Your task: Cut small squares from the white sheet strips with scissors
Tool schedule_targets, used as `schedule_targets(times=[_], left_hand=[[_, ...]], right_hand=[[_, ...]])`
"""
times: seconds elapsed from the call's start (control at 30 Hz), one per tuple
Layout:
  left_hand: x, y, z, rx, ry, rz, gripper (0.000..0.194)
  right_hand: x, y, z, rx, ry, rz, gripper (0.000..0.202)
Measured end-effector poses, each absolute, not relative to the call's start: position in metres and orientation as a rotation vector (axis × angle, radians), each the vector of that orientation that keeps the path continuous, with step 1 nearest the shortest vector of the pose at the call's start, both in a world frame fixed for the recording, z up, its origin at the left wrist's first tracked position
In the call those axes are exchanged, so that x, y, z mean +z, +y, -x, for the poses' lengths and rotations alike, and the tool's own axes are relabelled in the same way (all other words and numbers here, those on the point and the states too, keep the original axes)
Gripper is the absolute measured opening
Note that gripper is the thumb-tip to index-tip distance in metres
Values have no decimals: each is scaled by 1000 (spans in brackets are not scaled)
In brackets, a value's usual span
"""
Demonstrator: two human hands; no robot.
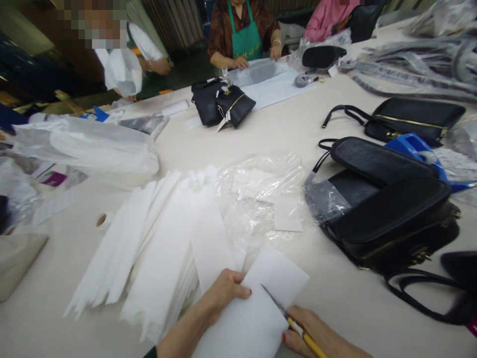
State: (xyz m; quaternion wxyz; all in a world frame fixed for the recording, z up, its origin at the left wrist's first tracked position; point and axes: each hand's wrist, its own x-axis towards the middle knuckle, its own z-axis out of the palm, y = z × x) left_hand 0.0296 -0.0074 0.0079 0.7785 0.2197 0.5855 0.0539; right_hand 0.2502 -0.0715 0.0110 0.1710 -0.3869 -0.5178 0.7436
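- The pale table (283, 134) spreads out before me and carries everything here.
- At the far edge, a person in a green apron (246, 42) has both hands on a clear sheet.
- To my right, black bags (395, 214) lie heaped, one on another.
- A stack of white strips (164, 253) fans out to the left of my work.
- Crumpled clear plastic (261, 174) lies just beyond the strips' right side.
- My white sheet (234, 328) is right in front of me, close to the table's near edge.
- My left hand (225, 293) is clamped on that sheet, thumb on top.
- My right hand (311, 325) is closed around a yellow-handled cutter (295, 327), its thin dark blade lying across the sheet.
- A tape roll (104, 220) sits left of the strips.
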Motion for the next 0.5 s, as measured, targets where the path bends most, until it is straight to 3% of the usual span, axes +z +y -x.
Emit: schedule_targets(times=[0.27, 0.5], left_hand=[[-8, -9, -23, 91, 1260, -441, 23], [-7, -6, -21, 115, 1327, -451, 23]], right_hand=[[-22, -87, -244, 2061, -1582, 1248, 46], [-2, -86, -253, 2145, -1501, 1280, 44]])
